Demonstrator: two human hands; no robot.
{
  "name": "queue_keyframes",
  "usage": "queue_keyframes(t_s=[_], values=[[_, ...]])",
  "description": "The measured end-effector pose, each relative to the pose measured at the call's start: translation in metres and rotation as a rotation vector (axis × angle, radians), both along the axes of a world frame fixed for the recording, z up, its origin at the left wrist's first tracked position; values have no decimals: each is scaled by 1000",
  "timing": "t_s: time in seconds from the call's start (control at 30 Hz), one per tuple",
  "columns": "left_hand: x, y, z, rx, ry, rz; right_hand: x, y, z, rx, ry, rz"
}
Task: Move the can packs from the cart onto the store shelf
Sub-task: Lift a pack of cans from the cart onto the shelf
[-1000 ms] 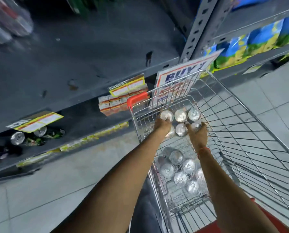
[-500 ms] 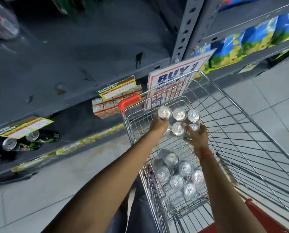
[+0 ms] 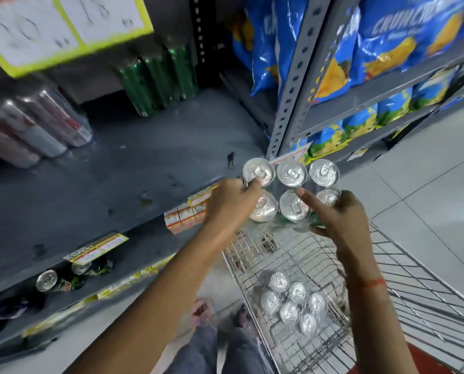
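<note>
A plastic-wrapped can pack [image 3: 291,173] with silver tops and green sides hangs in the air above the wire cart [image 3: 403,282], level with the front edge of the grey shelf [image 3: 133,168]. My left hand [image 3: 229,203] grips its left side and my right hand [image 3: 338,214] grips its right side, thumb lying across the tops. A second can pack [image 3: 293,302] lies at the bottom of the cart.
Silver-and-red can packs [image 3: 36,128] and green can packs [image 3: 158,76] stand at the back of the shelf. A perforated upright post [image 3: 293,85] rises just behind the held pack. Blue snack bags [image 3: 387,36] fill the right bay. Loose cans [image 3: 47,280] lie on the lower shelf.
Both hands have lifted the can pack up out of the cart to shelf height. The view has tilted upward toward the shelf.
</note>
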State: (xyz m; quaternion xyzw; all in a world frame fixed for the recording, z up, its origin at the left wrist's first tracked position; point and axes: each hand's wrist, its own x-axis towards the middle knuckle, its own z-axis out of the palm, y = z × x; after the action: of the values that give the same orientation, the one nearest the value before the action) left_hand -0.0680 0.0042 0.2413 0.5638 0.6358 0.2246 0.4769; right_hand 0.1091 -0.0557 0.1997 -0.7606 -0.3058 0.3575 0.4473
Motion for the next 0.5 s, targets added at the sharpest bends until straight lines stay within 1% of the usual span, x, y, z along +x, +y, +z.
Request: queue_keyframes(t_s=[0.13, 0.23, 0.43, 0.5], values=[[-30, 11, 40, 132, -1, 38, -20, 19, 29, 64, -77, 36], [-53, 25, 55, 201, -23, 106, -39, 45, 41, 99, -112, 85], [-92, 47, 52, 168, -62, 277, -74, 97, 54, 94, -54, 274], [-100, 54, 51, 127, -70, 313, -84, 114, 58, 75, -50, 305]])
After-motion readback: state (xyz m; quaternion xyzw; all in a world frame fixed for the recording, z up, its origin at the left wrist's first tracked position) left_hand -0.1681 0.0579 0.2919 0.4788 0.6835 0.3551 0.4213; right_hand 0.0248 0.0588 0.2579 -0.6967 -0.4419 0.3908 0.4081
